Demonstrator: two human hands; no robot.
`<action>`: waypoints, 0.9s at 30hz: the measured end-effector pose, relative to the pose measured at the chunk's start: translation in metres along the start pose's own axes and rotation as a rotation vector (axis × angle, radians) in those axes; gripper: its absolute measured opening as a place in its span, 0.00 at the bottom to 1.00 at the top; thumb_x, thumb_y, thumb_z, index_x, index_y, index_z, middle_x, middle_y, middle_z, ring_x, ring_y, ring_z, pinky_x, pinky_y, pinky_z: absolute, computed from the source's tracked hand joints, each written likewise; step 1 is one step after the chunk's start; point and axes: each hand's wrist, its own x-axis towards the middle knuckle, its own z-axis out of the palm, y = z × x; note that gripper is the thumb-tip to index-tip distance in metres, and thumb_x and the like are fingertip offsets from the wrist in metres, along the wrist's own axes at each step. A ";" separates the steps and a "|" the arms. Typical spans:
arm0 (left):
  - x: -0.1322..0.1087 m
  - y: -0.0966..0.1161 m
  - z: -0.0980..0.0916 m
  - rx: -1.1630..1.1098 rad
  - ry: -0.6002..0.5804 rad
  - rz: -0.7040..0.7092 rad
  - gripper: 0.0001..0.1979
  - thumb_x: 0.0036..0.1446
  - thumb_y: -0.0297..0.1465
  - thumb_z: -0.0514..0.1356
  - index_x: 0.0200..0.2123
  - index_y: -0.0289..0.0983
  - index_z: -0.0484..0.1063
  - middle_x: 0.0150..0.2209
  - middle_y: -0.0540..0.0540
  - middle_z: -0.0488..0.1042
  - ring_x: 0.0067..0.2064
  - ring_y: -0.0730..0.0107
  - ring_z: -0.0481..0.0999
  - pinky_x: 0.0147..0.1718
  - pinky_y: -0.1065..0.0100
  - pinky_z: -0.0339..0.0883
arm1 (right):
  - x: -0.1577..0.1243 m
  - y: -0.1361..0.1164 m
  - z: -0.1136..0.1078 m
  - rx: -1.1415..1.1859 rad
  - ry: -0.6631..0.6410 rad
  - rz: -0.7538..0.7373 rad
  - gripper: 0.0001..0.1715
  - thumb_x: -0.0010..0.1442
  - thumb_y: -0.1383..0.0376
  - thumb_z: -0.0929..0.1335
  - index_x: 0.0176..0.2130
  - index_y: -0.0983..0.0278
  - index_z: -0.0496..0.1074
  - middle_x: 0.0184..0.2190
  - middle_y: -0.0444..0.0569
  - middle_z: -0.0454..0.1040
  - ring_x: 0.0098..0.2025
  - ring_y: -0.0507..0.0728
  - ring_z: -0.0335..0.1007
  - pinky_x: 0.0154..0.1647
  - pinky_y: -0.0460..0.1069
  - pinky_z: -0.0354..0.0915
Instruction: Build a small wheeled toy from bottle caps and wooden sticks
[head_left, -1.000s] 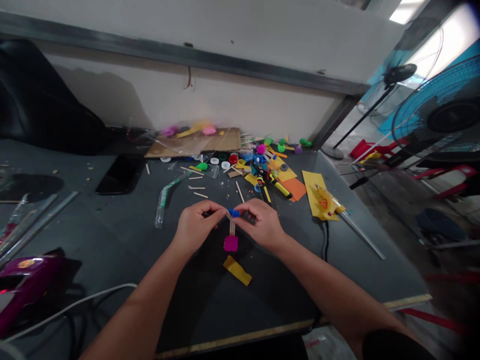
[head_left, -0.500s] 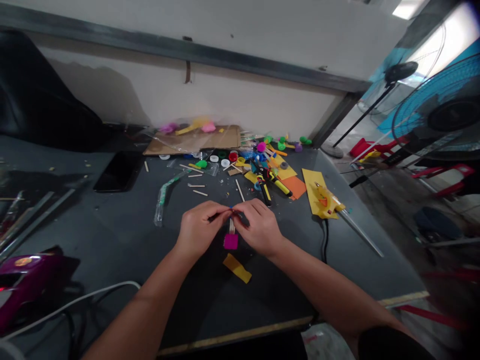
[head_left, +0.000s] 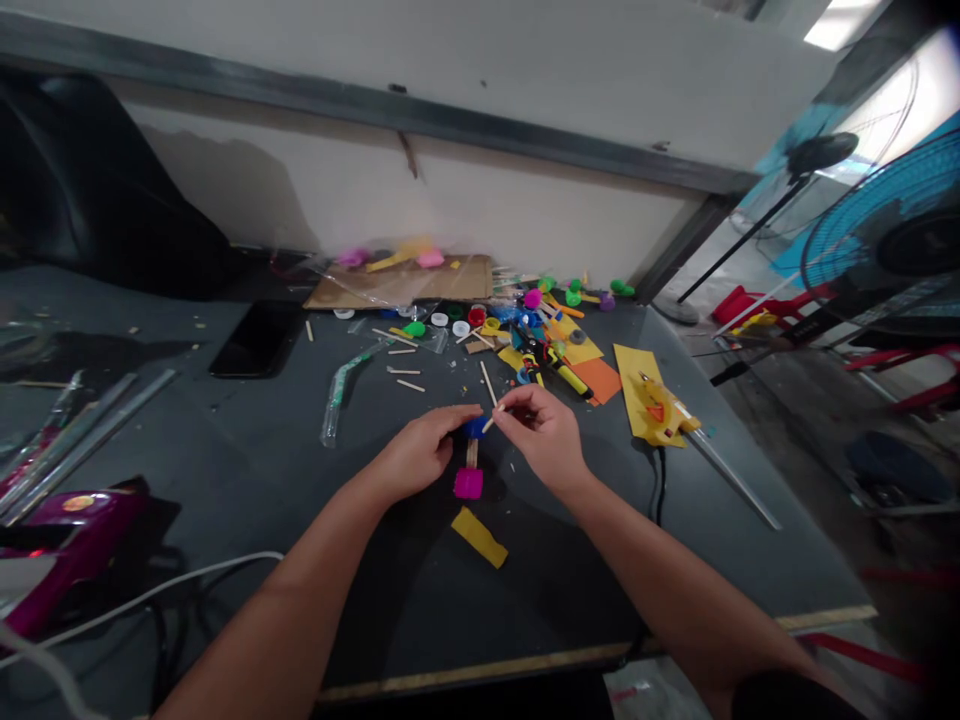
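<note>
My left hand (head_left: 420,452) has its fingertips on a round blue piece (head_left: 476,427), gripping its left side. A short wooden stem (head_left: 472,455) runs from the blue piece down to a magenta square piece (head_left: 469,484) on the table. Between the thumb and finger of my right hand (head_left: 544,435) is a thin wooden stick (head_left: 488,424), its lower end close to the blue piece; whether they touch I cannot tell. Nearer to me lies a strip of yellow paper (head_left: 480,538).
Pliers with yellow-black handles (head_left: 571,378) lie beyond my right hand, among bottle caps and craft scraps. A yellow glue gun (head_left: 664,412) rests at right on yellow paper. Several loose sticks (head_left: 411,386), a phone (head_left: 255,340) and a magenta device (head_left: 71,545) are leftward.
My hands were together, both pinching at the blue piece. Now they are apart, the right one holding a wooden stick, and more of the blue piece shows. The view has shifted slightly.
</note>
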 end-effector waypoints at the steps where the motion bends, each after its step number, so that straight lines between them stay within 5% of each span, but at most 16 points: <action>1: 0.000 0.000 0.000 0.012 -0.013 0.014 0.29 0.50 0.17 0.50 0.55 0.39 0.66 0.56 0.47 0.70 0.57 0.67 0.68 0.57 0.61 0.61 | 0.001 0.001 0.000 0.008 0.007 0.005 0.06 0.53 0.63 0.69 0.33 0.63 0.70 0.28 0.44 0.72 0.27 0.50 0.65 0.29 0.46 0.62; 8: -0.001 -0.002 -0.008 0.089 -0.004 0.094 0.18 0.56 0.23 0.56 0.50 0.40 0.69 0.47 0.45 0.71 0.50 0.66 0.70 0.51 0.62 0.65 | 0.004 0.004 -0.001 0.031 0.007 0.022 0.06 0.52 0.64 0.70 0.32 0.63 0.70 0.27 0.44 0.71 0.26 0.50 0.65 0.29 0.46 0.63; 27: -0.004 0.003 -0.012 0.239 0.034 0.023 0.12 0.54 0.26 0.58 0.43 0.38 0.69 0.40 0.45 0.73 0.44 0.62 0.71 0.45 0.59 0.66 | 0.005 0.019 -0.001 -0.176 -0.182 -0.050 0.05 0.55 0.66 0.68 0.36 0.61 0.73 0.30 0.43 0.75 0.27 0.49 0.66 0.30 0.45 0.63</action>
